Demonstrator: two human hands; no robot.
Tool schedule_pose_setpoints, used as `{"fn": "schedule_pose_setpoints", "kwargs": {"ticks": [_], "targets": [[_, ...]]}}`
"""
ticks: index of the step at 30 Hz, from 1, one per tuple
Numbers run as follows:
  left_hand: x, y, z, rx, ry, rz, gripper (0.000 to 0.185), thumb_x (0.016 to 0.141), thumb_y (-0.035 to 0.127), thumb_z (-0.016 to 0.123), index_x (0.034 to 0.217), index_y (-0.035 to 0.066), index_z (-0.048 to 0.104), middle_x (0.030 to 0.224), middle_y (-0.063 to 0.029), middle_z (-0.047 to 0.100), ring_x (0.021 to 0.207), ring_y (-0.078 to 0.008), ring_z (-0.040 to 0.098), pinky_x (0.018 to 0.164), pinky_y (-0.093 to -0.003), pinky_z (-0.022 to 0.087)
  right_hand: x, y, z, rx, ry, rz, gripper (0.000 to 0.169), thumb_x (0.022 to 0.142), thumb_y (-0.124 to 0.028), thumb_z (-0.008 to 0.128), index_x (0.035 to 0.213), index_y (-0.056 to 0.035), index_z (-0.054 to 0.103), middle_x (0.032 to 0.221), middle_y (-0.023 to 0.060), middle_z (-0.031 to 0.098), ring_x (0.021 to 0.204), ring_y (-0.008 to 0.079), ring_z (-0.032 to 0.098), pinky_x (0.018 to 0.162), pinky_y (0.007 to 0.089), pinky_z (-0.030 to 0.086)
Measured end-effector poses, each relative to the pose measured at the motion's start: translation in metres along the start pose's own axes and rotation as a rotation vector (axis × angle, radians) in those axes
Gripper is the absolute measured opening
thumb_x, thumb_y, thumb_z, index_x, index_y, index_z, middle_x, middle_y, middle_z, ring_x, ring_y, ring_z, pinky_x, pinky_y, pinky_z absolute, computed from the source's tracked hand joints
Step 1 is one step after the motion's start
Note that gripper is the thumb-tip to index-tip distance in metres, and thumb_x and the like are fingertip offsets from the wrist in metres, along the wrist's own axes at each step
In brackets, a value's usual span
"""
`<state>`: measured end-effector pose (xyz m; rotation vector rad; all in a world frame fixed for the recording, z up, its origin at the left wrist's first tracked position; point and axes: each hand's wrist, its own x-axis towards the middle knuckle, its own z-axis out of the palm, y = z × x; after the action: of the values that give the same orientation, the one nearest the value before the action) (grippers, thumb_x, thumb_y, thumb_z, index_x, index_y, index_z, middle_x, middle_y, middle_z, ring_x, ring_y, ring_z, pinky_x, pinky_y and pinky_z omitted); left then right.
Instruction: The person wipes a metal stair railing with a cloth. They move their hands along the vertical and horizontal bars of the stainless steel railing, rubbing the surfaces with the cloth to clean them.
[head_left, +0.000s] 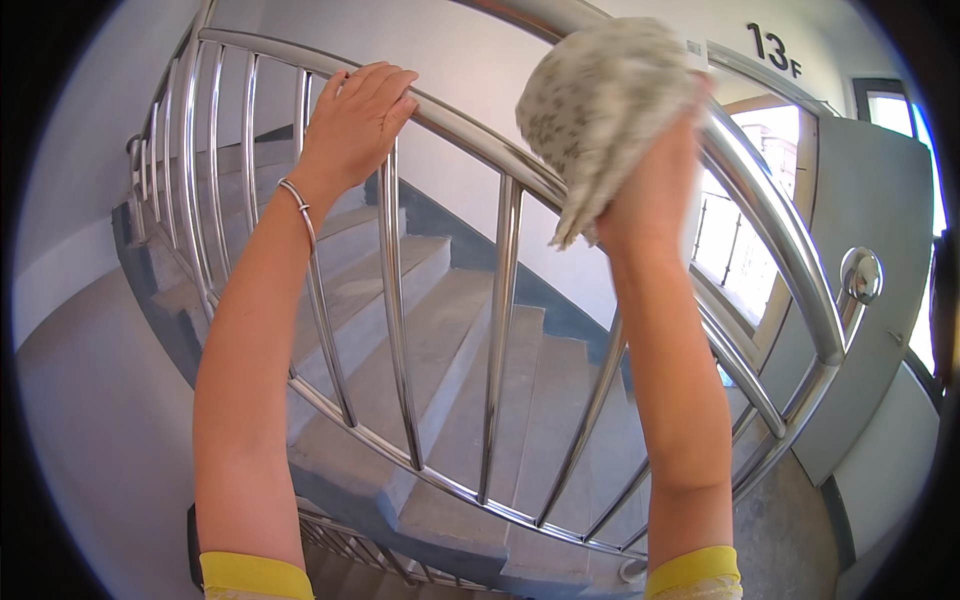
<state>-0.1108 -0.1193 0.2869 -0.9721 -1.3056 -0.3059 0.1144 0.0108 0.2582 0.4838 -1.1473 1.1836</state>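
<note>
My left hand (361, 124) lies over the lower of two stainless steel rails (469, 135) on a stair railing, fingers spread across the metal. A bracelet (298, 204) circles that wrist. Up at the top right, my right hand (656, 195) grips a pale cloth with a dark leafy print (592, 97). Blur softens both the cloth and this hand. The cloth overlaps the thick top handrail (784, 225) in view and hides part of it; whether it touches the metal, I cannot tell. Upright steel balusters (501, 337) run down to a bottom rail (450, 480).
Concrete stairs (450, 352) rise behind the railing, edged by a blue-grey skirting band (450, 217). A grey door (855, 300) stands ajar on the right beside a bright doorway (750, 210). A lower flight's railing (360, 544) shows beneath. Black characters (772, 49) mark the wall.
</note>
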Motion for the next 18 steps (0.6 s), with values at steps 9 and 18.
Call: {"fn": "schedule_pose_setpoints", "kwargs": {"ticks": [9,18], "targets": [[0.029,0.01,-0.008,-0.173,0.275,0.014,0.036,0.098,0.03,0.038,0.125,0.009,0.049,0.124,-0.0098,0.054,0.117,-0.0281,0.047,0.105,-0.0437,0.029,0.079,-0.088,-0.089,-0.757,0.217,-0.98,0.056,0.1,-0.046,0.024,0.111,0.0001,0.054,0.107,0.0162,0.061,0.09,0.0285,0.064,0.08,0.036,0.052],[0.112,0.049,-0.026,-0.226,0.273,0.147,0.043,0.088,0.014,0.047,0.127,-0.003,0.043,0.131,-0.0234,0.044,0.128,-0.0357,0.036,0.108,-0.0456,0.026,0.105,0.008,0.026,-1.532,-0.092,-1.134,0.048,0.091,-0.043,0.048,0.113,-0.002,0.057,0.11,0.0187,0.06,0.105,0.0309,0.057,0.088,0.043,0.044]]}}
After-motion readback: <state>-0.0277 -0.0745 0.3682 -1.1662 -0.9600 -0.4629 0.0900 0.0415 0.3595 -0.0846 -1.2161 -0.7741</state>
